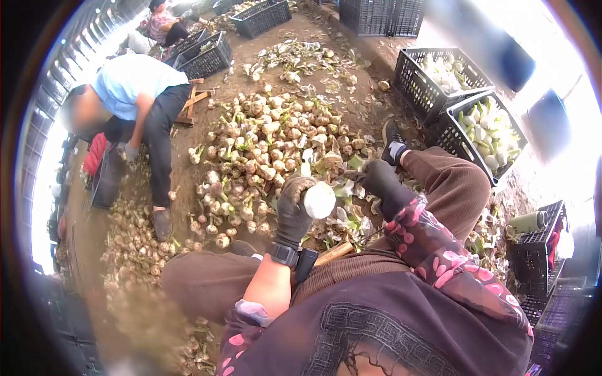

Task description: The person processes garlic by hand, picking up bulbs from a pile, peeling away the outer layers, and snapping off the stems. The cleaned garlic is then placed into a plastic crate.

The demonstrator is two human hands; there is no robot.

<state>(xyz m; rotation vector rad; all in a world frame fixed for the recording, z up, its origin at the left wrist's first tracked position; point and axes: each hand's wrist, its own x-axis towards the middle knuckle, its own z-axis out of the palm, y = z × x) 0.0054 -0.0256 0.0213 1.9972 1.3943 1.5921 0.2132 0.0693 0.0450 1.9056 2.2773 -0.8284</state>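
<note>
My left hand (293,210), in a dark glove, is closed around a peeled white bulb (320,200) with a pale green stem pointing up. To its right, my right hand (380,180), also in a dark glove, is curled with its fingers toward the bulb but apart from it. What the right fingers hold, if anything, I cannot make out. Just beyond both hands lies a large heap of brown-skinned bulbs (276,141) with short green stems. Loose peelings (342,225) cover the ground below and between my hands.
Black crates of trimmed white bulbs stand at the right, including a near crate (461,135). A green cylinder (528,222) rests on another crate. At left, a co-worker in a light blue shirt (141,78) bends over a dark crate (108,178). Another person (166,25) sits farther back.
</note>
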